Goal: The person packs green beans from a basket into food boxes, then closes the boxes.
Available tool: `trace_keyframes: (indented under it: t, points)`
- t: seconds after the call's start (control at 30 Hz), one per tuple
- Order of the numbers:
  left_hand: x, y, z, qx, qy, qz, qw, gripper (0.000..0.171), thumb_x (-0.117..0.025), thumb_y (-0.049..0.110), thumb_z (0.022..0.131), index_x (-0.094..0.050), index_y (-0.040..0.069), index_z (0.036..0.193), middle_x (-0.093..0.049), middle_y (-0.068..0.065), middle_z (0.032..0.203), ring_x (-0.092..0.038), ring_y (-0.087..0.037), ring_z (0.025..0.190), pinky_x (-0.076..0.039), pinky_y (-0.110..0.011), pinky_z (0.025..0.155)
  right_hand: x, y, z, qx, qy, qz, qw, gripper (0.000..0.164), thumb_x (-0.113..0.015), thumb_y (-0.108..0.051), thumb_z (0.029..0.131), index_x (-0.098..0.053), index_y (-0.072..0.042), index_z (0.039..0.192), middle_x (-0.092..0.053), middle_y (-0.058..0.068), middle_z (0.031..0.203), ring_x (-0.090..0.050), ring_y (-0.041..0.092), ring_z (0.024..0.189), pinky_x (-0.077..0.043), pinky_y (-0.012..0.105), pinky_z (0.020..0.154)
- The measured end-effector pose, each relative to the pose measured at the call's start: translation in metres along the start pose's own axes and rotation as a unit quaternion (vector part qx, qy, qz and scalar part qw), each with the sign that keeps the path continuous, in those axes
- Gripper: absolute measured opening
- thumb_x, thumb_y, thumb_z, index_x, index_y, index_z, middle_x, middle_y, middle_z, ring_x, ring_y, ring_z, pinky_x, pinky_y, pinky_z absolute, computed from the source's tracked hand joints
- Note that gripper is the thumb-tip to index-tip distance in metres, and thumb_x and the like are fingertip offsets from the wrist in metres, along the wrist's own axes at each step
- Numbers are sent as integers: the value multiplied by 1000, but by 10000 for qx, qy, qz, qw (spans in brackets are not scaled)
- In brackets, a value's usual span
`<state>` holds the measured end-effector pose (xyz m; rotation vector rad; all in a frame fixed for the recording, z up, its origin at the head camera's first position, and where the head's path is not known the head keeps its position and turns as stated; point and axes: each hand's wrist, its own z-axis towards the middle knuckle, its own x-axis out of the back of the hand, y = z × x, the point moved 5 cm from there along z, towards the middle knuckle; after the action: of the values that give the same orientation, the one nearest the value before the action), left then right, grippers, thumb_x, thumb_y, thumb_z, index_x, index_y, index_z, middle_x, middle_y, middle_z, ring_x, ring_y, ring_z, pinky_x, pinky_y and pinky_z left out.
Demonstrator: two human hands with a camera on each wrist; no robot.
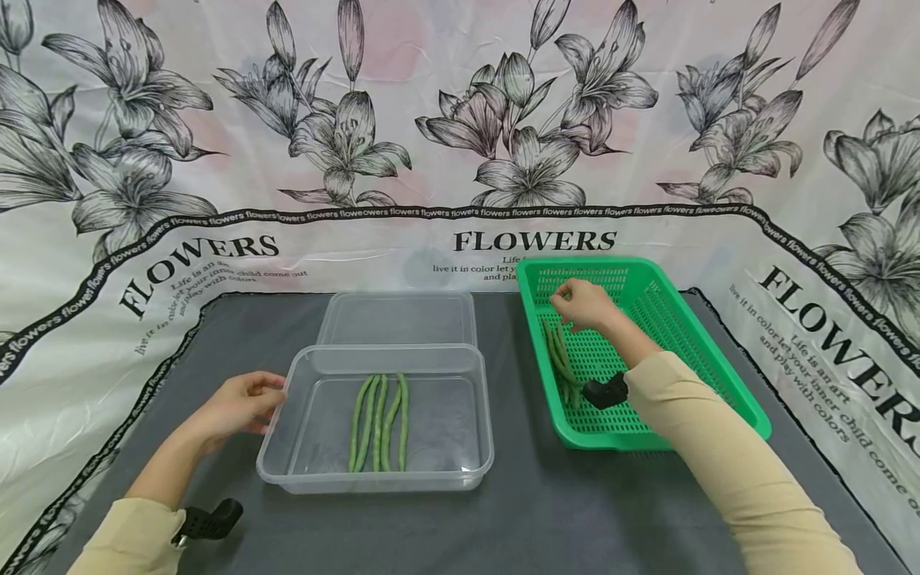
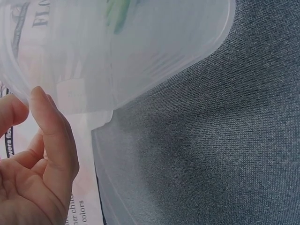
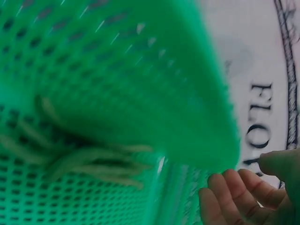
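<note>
Green beans: four long pods (image 1: 379, 422) lie in the clear plastic box (image 1: 287, 447), steadied by the relaxed left hand (image 1: 240, 406); the right hand (image 1: 580, 303), fingers curled, reaches for the few left in the green perforated plastic basket (image 1: 719, 375), its grasp unclear.

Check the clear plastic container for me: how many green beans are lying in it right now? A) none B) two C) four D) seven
C: the head view shows four green beans lying side by side lengthwise on the floor of the clear plastic container, while the left hand rests at its left rim.
</note>
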<state>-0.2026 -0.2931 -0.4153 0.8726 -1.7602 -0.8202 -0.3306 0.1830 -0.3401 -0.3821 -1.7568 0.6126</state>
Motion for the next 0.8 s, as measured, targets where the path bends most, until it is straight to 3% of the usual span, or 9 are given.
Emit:
trace_keyframes:
  t: [0.23, 0.4, 0.47, 0.53, 0.63, 0.73, 0.8]
  points:
    - [0, 0, -3, 34, -5, -20, 10000, 52, -52, 31, 94, -40, -3, 131, -55, -18, 113, -57, -21, 88, -53, -36, 72, -14, 33, -1, -574, -966, -124, 9936, 42, -37, -18, 99, -40, 13, 128, -50, 31, 118, -58, 38, 103, -55, 37, 73]
    - [0, 1, 0, 2, -46, -42, 10000, 51, -52, 29, 94, -40, -4, 131, -56, -18, 111, -57, -21, 87, -53, -36, 72, -24, 53, -1, -992, -1375, 7, 9855, 42, -36, -17, 100, -42, 14, 128, -47, 32, 123, -57, 38, 106, -55, 36, 74]
    - [1, 2, 0, -5, -47, -39, 10000, 50, -52, 28, 94, -40, -4, 131, -56, -18, 111, -57, -21, 87, -53, -36, 71, -28, 59, 0, -1058, -1439, 44, 9839, 38, -37, -17, 100, -50, 12, 120, -51, 31, 119, -58, 37, 104, -55, 36, 74]
    - [2, 2, 0, -16, -36, -42, 10000, 50, -52, 29, 94, -40, -4, 131, -55, -19, 112, -57, -21, 87, -53, -36, 71, -32, 63, 0, -1114, -1504, 50, 9823, 32, -37, -16, 100, -58, 9, 98, -58, 27, 103, -61, 33, 94, -55, 36, 73]
    - [2, 3, 0, -39, -62, -62, 10000, 51, -53, 30, 94, -40, -4, 131, -55, -19, 113, -57, -22, 87, -53, -36, 72, -39, 69, 1, -1227, -1580, 126, 9797, 33, -38, -17, 99, -48, -6, 69, -55, 13, 81, -59, 22, 78, -55, 35, 71]
    - [1, 3, 0, -19, -77, -61, 10000, 52, -53, 30, 94, -40, -3, 131, -55, -19, 112, -57, -21, 87, -53, -36, 71, -44, 70, 1, -1302, -1631, 215, 9777, 29, -40, -16, 98, -47, -9, 70, -56, 11, 83, -57, 19, 77, -55, 35, 71]
    - [0, 3, -1, -16, -69, -63, 10000, 52, -53, 30, 94, -40, -4, 131, -56, -18, 112, -57, -21, 87, -53, -36, 71, -47, 70, 2, -1332, -1620, 303, 9773, 22, -40, -15, 96, -55, -3, 83, -58, 17, 98, -60, 23, 87, -54, 35, 72]
